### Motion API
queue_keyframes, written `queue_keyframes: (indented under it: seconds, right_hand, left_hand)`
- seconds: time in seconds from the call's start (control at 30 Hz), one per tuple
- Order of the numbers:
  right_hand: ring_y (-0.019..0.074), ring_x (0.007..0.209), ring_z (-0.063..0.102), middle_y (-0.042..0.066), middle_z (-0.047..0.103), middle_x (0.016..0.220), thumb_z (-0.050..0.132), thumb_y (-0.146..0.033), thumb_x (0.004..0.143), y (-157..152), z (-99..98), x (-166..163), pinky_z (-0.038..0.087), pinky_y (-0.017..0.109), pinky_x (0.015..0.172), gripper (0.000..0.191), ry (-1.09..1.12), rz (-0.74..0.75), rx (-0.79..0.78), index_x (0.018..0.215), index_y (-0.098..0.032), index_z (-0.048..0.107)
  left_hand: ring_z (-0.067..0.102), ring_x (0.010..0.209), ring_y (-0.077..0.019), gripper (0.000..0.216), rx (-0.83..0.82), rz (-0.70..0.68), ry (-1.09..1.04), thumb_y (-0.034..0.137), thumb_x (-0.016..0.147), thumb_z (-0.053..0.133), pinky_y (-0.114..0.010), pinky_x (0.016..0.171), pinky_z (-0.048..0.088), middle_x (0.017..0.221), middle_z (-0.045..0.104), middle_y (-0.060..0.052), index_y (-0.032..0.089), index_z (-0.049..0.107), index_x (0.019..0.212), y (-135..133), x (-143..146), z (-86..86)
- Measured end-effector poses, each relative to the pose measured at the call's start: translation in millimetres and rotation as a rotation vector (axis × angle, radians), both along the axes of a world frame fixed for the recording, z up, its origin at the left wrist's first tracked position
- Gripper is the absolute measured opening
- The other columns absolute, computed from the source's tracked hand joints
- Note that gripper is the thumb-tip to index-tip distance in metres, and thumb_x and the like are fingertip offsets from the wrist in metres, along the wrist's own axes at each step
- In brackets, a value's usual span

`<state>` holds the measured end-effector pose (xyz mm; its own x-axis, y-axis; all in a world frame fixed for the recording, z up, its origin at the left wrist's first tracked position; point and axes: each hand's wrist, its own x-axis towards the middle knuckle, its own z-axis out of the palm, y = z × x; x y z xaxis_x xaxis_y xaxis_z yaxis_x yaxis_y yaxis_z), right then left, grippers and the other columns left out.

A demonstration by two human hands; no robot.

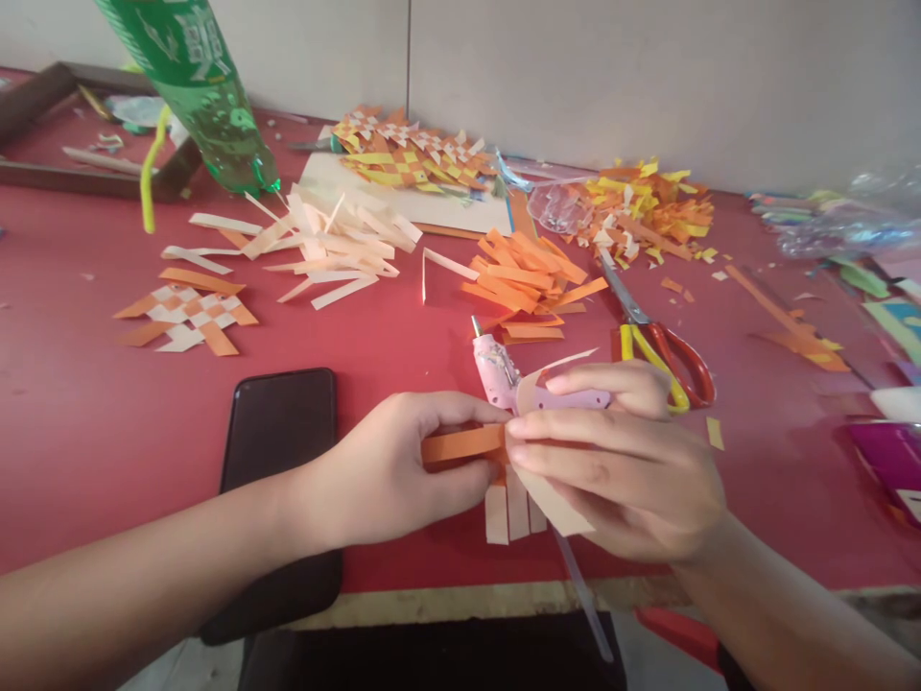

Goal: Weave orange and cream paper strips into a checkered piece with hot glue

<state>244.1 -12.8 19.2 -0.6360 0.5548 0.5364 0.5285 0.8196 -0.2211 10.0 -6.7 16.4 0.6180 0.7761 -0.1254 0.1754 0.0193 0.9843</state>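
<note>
weaving: my left hand (389, 470) pinches the orange strip (462, 443), my right hand (619, 461) clamps the cream strips (514, 504); next move wants careful threading over-under.

Two hands are seen, the left hand (389, 475) and right hand (633, 470), with one glue gun (504, 376) between them. One pair of scissors (658, 345) is found right of the glue gun and one phone (277, 432) left of it. One green bottle (198, 86) and three loose strip heaps are counted behind it: white (323, 245), orange (529, 274), mixed yellow-orange (648, 211).
</note>
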Motion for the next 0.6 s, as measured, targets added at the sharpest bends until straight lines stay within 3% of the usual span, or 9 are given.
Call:
queue_keyframes:
  seconds: [0.2, 0.4, 0.53, 0.6]
  right_hand:
    - [0.0301, 0.105, 0.057, -0.007, 0.076, 0.101, 0.068, -0.016, 0.074, -0.1, 1.0, -2.7, 0.046, 0.049, 0.079, 0.028, -0.031, 0.011, 0.028, 0.097, -0.031, 0.071]
    - [0.0323, 0.110, 0.056, 0.004, 0.073, 0.111, 0.055, -0.022, 0.076, -4.6, 8.3, -8.7, 0.045, 0.054, 0.088, 0.027, 0.049, 0.006, -0.062, 0.098, -0.022, 0.071]
    - [0.0346, 0.114, 0.054, 0.009, 0.063, 0.122, 0.048, -0.025, 0.078, -7.3, 6.6, -5.8, 0.042, 0.057, 0.093, 0.032, 0.091, -0.015, -0.066, 0.102, -0.021, 0.070]
    - [0.0321, 0.108, 0.055, 0.010, 0.059, 0.115, 0.051, -0.031, 0.080, -7.6, 0.9, -4.6, 0.045, 0.054, 0.091, 0.029, 0.233, -0.097, -0.041, 0.103, -0.023, 0.067]
  left_hand:
    - [0.070, 0.089, -0.0129, 0.025, -0.025, 0.003, -0.018, 0.013, 0.083, 0.062, -0.018, 0.080, 0.054, 0.098, 0.075, 0.002, 0.018, 0.069, 0.106, 1.2, -0.1, 1.7]
    - [0.069, 0.094, -0.0154, 0.022, -0.125, 0.083, -0.022, 0.021, 0.084, 0.067, -0.022, 0.083, 0.054, 0.102, 0.074, -0.001, 0.019, 0.069, 0.106, 3.5, 1.8, 3.9]
    - [0.066, 0.070, -0.0089, 0.016, -0.220, 0.171, -0.068, 0.021, 0.083, 0.069, -0.019, 0.066, 0.053, 0.088, 0.072, 0.002, 0.018, 0.067, 0.099, 3.3, 3.9, 4.1]
    - [0.063, 0.061, -0.0058, 0.011, -0.310, 0.227, -0.157, 0.019, 0.083, 0.070, -0.016, 0.061, 0.052, 0.078, 0.069, 0.005, 0.018, 0.062, 0.090, 3.0, 4.3, 4.0]
